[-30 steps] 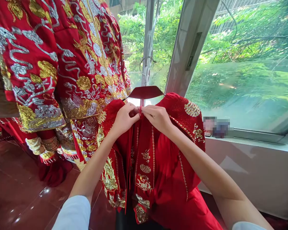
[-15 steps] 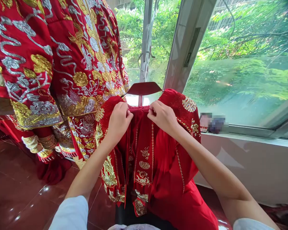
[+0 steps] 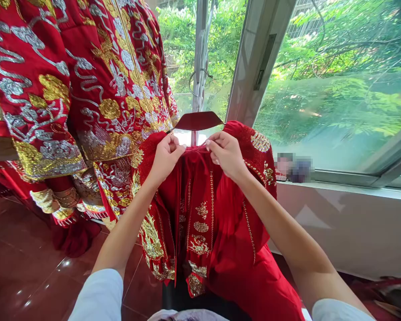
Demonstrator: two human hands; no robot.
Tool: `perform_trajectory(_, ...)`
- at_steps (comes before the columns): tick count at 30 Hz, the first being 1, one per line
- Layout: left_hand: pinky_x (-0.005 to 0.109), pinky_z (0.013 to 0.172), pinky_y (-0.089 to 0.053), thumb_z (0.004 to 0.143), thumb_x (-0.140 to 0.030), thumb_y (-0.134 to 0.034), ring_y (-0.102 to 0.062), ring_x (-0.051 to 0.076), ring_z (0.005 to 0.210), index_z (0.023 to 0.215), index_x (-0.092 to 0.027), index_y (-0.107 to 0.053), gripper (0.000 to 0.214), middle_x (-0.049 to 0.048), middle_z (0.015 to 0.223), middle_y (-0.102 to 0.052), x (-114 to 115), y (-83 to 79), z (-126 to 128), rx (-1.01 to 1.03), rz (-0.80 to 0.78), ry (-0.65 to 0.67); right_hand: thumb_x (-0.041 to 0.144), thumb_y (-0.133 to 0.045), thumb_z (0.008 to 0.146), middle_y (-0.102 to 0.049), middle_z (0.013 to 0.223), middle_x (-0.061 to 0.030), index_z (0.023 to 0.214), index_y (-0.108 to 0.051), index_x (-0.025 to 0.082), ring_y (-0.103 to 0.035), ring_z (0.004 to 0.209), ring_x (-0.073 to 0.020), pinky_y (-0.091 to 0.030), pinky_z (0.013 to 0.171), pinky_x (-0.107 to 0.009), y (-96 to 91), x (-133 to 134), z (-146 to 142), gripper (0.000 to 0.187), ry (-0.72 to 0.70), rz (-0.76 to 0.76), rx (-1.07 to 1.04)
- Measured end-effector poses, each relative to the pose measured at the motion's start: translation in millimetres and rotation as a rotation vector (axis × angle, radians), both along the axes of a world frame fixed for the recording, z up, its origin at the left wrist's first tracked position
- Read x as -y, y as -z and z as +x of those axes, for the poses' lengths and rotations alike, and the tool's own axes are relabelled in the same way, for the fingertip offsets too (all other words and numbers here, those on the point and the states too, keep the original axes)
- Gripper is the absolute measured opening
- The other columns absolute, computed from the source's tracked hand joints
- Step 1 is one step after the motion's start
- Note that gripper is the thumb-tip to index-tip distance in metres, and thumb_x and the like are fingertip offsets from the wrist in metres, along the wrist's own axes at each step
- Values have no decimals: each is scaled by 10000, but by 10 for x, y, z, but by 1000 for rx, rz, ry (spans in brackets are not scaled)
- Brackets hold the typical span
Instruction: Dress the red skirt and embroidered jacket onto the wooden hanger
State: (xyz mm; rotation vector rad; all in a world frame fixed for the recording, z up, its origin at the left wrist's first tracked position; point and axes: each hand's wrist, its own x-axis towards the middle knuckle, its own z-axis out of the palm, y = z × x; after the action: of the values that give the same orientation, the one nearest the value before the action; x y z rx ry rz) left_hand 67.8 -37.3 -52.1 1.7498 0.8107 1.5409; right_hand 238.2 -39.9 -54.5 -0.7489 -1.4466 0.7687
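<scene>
With my left hand (image 3: 165, 156) and right hand (image 3: 226, 156) raised level with each other, I pinch a red tie (image 3: 196, 154) between thumb and forefinger at either side of its knot; the other fingers curl loosely in. The tie sits at the top of a red garment (image 3: 200, 205), just below the dark red hanger (image 3: 198, 121), which hangs by its metal hook in front of the window (image 3: 324, 120).

The garment's long axis runs upright in front of me, shoulders up at the hanger, hem pointing down; its front panels carry gold motifs and lines of beading. Plain red cloth (image 3: 254, 285) spreads from it down to the near right. On its right shoulder is a blocky glittering emblem (image 3: 260, 141), shaped like a written character, which I cannot read for certain.

To the left hangs a larger red costume (image 3: 116, 89) in gold and silver embroidery, also upright. On the sill at right, some small items (image 3: 294, 167) are blurred out.
</scene>
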Motion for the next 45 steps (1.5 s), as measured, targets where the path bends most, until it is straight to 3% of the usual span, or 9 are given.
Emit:
perform_trajectory(4,214,430,-227,754,-123,-576,-272,41,432,663,-210,-364,247,-92,526,-330,-42,30,-47,-43,126,-81,296,-679,725,-452,546,47,734,-518,190,-324,444,-38,-151,400,-219,-98,37,140,193,-62,-62,138)
perform_trajectory(10,222,421,-310,789,-195,-550,-368,58,399,758,-235,-359,198,-88,558,-433,10,-31,-47,-76,54,29,357,-697,693,-365,580,92,958,-549,202,-243,442,-32,-163,418,-228,-52,48,208,341,-287,-121,1)
perform_trajectory(15,221,503,-308,789,-237,-611,-379,58,483,707,-203,-414,216,-79,561,-430,39,-22,-157,-377,283,-246,251,-665,721,-410,504,68,748,-591,167,-305,477,-51,-237,477,-248,-46,31,274,115,132,126,281)
perform_trajectory(18,222,512,-315,796,-231,-601,-415,67,510,720,-195,-460,164,-64,586,-477,47,2,-183,-390,324,-261,213,-653,709,-468,512,50,720,-602,165,-378,504,-65,-303,519,-259,-75,48,241,71,274,259,305)
perform_trajectory(23,215,496,-312,773,-216,-617,-408,70,504,739,-201,-466,155,-64,570,-472,36,-3,-211,-288,287,-160,273,-680,695,-502,523,54,772,-615,189,-429,475,-70,-351,501,-261,-104,58,195,131,14,190,151)
perform_trajectory(27,215,496,-319,770,-227,-618,-423,70,510,729,-200,-467,158,-53,591,-493,37,-18,-223,-330,269,-165,242,-676,683,-415,428,81,683,-574,191,-341,398,-51,-315,440,-249,-78,17,216,114,40,111,134)
perform_trajectory(34,227,523,-374,793,-237,-563,-477,87,529,775,-197,-505,74,-40,598,-532,63,-59,-224,-331,250,-161,275,-696,681,-439,500,84,792,-593,209,-411,445,-66,-443,487,-256,-47,-65,218,165,-53,141,-46)
perform_trajectory(39,249,509,-343,829,-276,-532,-447,93,476,716,-192,-507,143,-40,524,-520,142,-73,-327,-596,261,-369,283,-698,710,-382,440,84,691,-592,192,-306,382,-49,-283,379,-228,-3,-32,327,141,158,196,180)
perform_trajectory(45,239,650,-451,834,-290,-530,-580,121,688,853,-182,-610,136,19,774,-649,92,-423,-494,-480,437,-548,307,-646,782,-677,835,-45,831,-665,206,-625,758,-161,-534,664,-319,-249,-77,635,114,446,415,333)
